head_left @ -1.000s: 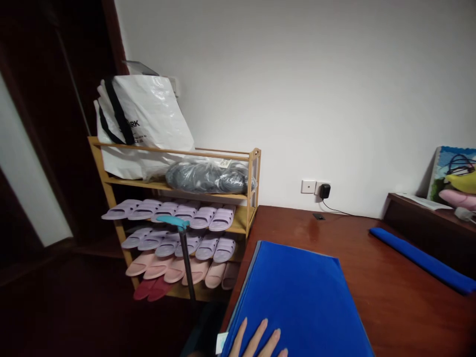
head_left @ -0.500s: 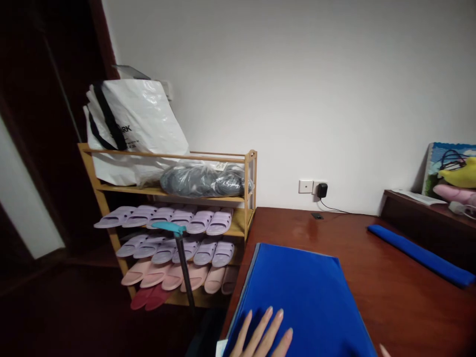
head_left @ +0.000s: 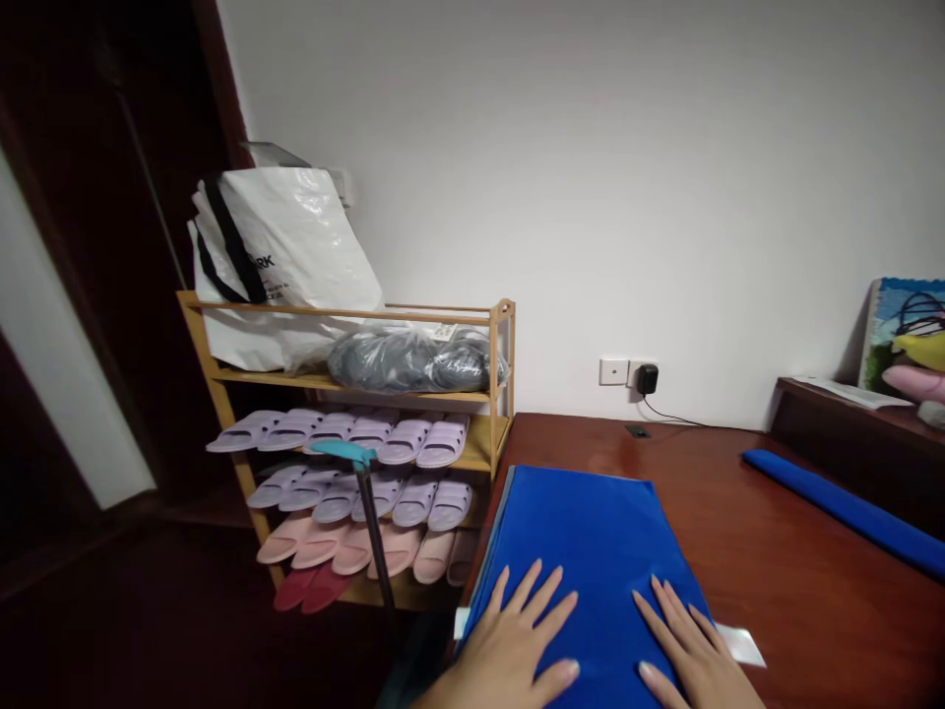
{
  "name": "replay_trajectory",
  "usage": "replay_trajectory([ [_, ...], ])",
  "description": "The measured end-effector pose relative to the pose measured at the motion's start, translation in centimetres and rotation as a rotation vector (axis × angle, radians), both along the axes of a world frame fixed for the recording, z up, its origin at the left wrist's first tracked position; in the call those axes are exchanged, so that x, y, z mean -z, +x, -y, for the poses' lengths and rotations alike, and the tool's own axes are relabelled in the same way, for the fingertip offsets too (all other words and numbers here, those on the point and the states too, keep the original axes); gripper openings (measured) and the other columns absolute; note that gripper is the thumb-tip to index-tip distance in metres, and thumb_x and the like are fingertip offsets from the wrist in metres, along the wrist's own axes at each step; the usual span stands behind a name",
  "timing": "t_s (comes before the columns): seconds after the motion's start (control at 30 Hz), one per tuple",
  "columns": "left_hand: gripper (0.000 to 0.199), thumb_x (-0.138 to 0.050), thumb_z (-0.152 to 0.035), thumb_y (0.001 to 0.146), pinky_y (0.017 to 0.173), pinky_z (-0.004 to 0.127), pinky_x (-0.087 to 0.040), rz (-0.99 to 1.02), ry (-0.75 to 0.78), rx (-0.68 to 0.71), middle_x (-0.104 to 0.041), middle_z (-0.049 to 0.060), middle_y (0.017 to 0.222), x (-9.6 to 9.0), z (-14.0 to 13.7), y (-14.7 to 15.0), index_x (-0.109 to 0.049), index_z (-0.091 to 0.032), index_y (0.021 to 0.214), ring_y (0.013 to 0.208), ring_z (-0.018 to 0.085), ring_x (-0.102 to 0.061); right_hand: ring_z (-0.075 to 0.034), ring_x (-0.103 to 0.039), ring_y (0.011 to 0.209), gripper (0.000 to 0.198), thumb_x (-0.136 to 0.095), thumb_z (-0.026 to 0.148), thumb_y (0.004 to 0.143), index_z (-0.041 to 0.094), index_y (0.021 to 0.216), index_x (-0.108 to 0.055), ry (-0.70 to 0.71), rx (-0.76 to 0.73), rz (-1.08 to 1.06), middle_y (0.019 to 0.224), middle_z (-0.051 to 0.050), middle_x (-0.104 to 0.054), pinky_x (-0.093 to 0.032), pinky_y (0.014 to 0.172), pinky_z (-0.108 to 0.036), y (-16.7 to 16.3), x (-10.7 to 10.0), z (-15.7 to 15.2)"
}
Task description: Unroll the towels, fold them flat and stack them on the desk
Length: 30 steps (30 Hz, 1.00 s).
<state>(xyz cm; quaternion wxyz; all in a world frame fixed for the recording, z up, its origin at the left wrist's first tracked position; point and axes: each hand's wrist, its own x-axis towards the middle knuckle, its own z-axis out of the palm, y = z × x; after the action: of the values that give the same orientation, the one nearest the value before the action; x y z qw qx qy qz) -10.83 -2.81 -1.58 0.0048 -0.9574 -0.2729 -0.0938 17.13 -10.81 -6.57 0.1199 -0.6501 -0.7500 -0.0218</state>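
Observation:
A blue folded cloth [head_left: 583, 532] lies flat on the reddish-brown wooden table [head_left: 775, 571], with grey edges showing along its left side. My left hand [head_left: 517, 640] rests palm down on the cloth's left part, fingers spread. On its right part lies my right hand [head_left: 686, 645], also flat with fingers apart. A white tag [head_left: 740, 645] sticks out beyond the cloth's right edge, next to my right hand. Another small white tag [head_left: 462, 622] shows at the left edge. Neither hand grips anything.
A long blue strip [head_left: 842, 507] lies at the table's right. Left stands a wooden shoe rack [head_left: 502, 394] with several slippers [head_left: 403, 438], a white bag [head_left: 295, 236] and plastic-wrapped grey things [head_left: 413, 359]. A blue-topped handle [head_left: 346, 453] stands before it. A black plug [head_left: 647, 378] is in the wall.
My right hand has come into view and now lies on the cloth. My left hand shows more and has moved up slightly. The right tag has become visible; the view has shifted a little.

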Motion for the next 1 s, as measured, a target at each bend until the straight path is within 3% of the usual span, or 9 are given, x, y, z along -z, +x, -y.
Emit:
replay_trajectory([
  [0.1,0.054,-0.032,-0.054,0.096,0.104,0.061,-0.024,0.030,-0.133,-0.070,-0.019,0.000,0.152,-0.8,-0.8,0.8,-0.015,-0.039,0.145,0.138,0.030,-0.020,-0.023,-0.020,0.137,0.062,-0.031,0.063,0.087,0.035,0.141,-0.023,-0.100,0.027,-0.083,0.148,0.000,-0.019,-0.027,0.111,-0.047,0.3,-2.3,-1.4],
  [0.2,0.055,-0.032,-0.057,0.095,0.106,0.062,-0.020,0.019,-0.200,-0.084,-0.019,0.000,0.152,-0.9,-1.6,1.4,-0.018,-0.039,0.145,0.139,0.031,-0.017,-0.022,-0.020,0.137,0.063,-0.029,0.065,0.086,0.035,0.141,-0.025,-0.150,0.040,-0.120,0.149,0.001,-0.021,-0.023,0.113,-0.048,0.1,-3.1,-2.2],
  [0.33,0.057,-0.035,-0.056,0.094,0.107,0.062,-0.016,0.003,-0.237,-0.094,-0.018,0.002,0.153,-1.0,-2.3,1.7,-0.021,-0.037,0.145,0.139,0.032,-0.013,-0.024,-0.017,0.139,0.071,-0.026,0.069,0.084,0.026,0.139,-0.037,-0.074,0.146,-0.091,0.149,-0.003,-0.021,-0.020,0.114,-0.047,-0.8,-2.7,-2.9],
  [0.53,0.055,-0.032,-0.056,0.095,0.108,0.060,-0.015,0.038,-0.215,-0.098,-0.018,0.001,0.153,-0.4,-3.3,1.8,-0.019,-0.038,0.146,0.140,0.030,-0.014,-0.023,-0.009,0.141,0.069,-0.025,0.069,0.084,0.033,0.143,-0.023,-0.068,0.082,-0.103,0.151,0.003,-0.015,-0.020,0.115,-0.046,-0.6,-1.2,-4.8],
  [0.7,0.056,-0.030,-0.060,0.094,0.108,0.060,-0.011,0.027,-0.205,-0.134,-0.018,0.001,0.153,-0.1,-6.4,2.5,-0.023,-0.037,0.145,0.140,0.030,-0.012,-0.021,-0.004,0.141,0.071,-0.021,0.070,0.084,0.032,0.144,-0.021,-0.119,0.082,-0.103,0.152,0.003,-0.011,-0.015,0.116,-0.044,0.3,-1.5,-8.2],
  [0.87,0.057,-0.026,-0.062,0.093,0.109,0.058,-0.010,0.015,-0.200,-0.153,-0.019,0.001,0.153,-0.4,-8.7,2.9,-0.026,-0.036,0.144,0.140,0.028,-0.011,-0.021,-0.007,0.141,0.070,-0.021,0.068,0.085,0.031,0.144,-0.023,-0.095,0.079,-0.092,0.152,0.002,-0.015,-0.017,0.115,-0.045,0.6,-1.5,-10.7],
  [1.0,0.055,-0.031,-0.056,0.095,0.110,0.055,-0.011,0.030,-0.164,-0.157,-0.017,0.002,0.154,-0.8,-8.2,2.8,-0.026,-0.033,0.145,0.141,0.026,-0.011,-0.024,-0.017,0.140,0.070,-0.022,0.066,0.087,0.023,0.140,-0.036,-0.010,0.082,-0.061,0.150,-0.005,-0.024,-0.022,0.113,-0.046,0.1,-2.1,-10.3],
])
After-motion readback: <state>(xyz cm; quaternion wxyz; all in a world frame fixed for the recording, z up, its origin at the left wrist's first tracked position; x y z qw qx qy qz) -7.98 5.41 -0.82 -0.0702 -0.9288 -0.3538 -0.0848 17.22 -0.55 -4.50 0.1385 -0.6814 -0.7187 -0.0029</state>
